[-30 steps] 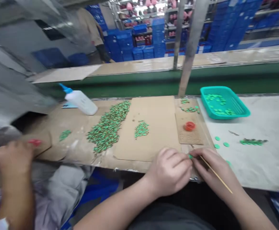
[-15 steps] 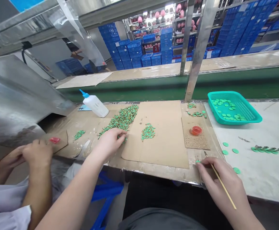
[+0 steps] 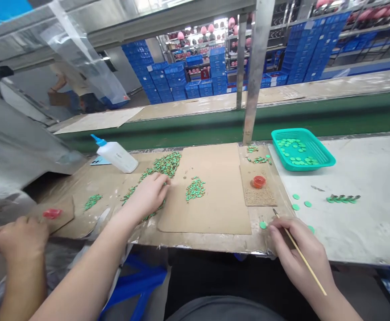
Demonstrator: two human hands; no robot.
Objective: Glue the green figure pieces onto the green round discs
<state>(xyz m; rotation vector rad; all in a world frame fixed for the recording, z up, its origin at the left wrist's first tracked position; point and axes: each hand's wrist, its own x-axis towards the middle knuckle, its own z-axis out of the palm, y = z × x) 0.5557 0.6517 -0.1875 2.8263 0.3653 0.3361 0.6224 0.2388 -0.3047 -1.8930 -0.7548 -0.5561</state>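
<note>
My left hand [image 3: 152,191] is closed at the right edge of a heap of small green and brown pieces [image 3: 168,164]; anything between its fingertips is hidden. My right hand [image 3: 302,247] holds a thin brush [image 3: 307,264], its dark tip pointing away from me. Just left of that hand a green disc [image 3: 263,225] lies on the table. Between my hands, a cardboard sheet [image 3: 223,178] bears a smaller pile of green pieces [image 3: 195,189]. A small red cup [image 3: 259,181] stands on a rough cardboard piece [image 3: 261,199].
A teal basket [image 3: 332,162] of green discs stands at the right, behind a row of joined discs [image 3: 343,199]. A white bottle [image 3: 118,157] stands back left. A co-worker's hands [image 3: 22,236] are at the far left. A metal post [image 3: 253,76] rises behind the cardboard.
The view has shifted to the right. The green disc near my right fingertips now lies uncovered on the table. My left hand is still at the heap.
</note>
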